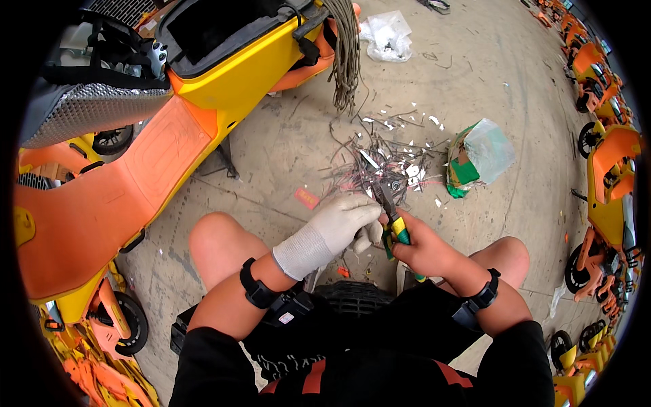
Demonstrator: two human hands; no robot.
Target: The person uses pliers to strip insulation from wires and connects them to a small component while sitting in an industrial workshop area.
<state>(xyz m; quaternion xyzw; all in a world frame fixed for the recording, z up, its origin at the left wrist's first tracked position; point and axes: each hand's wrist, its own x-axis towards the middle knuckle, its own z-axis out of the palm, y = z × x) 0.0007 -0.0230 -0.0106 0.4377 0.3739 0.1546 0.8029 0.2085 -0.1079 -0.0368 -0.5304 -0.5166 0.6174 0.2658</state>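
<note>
My right hand (427, 245), bare, is wrapped round the pliers (400, 229), which have green and yellow handles and dark metal jaws. The jaws point away from me over a pile of cut wire scraps (380, 163) on the floor. Close to the left of the pliers, my left hand (342, 224) wears a pale knit glove. Its fingers are curled and pressed together; whatever they pinch is too small or hidden to make out. White plastic bits and a small round metal part lie among the scraps just beyond the jaws.
A yellow and orange scooter body (156, 163) stands at the left, with a bundle of cables (344, 54) hanging from it. A green and clear plastic bag (478, 156) lies right of the scraps. Farther off is a white plastic bag (386, 37). Scooters (607, 183) line the right side.
</note>
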